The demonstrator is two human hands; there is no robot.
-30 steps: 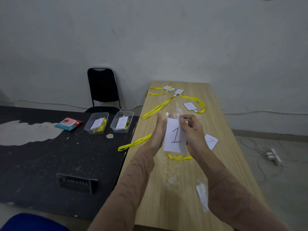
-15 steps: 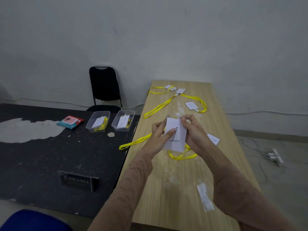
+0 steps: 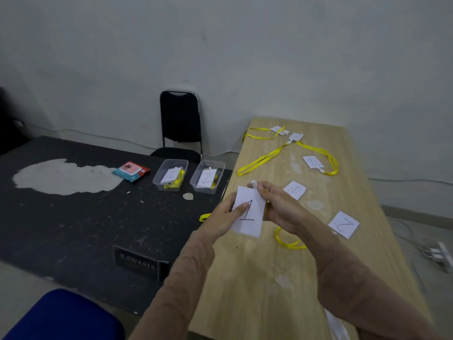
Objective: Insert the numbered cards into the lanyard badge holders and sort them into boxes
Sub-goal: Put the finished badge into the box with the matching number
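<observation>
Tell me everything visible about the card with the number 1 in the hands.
The card is a white paper rectangle, tilted, with a black handwritten 1 facing the camera. It is held above the wooden table. The left hand grips its left edge, thumb on its face; the right hand pinches its upper right edge.

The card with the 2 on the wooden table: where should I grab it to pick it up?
Probably its near corner, from the right. The card with the 2 lies flat on the table, close to the right edge, so fingers could slide it over that edge and pinch it.
</observation>
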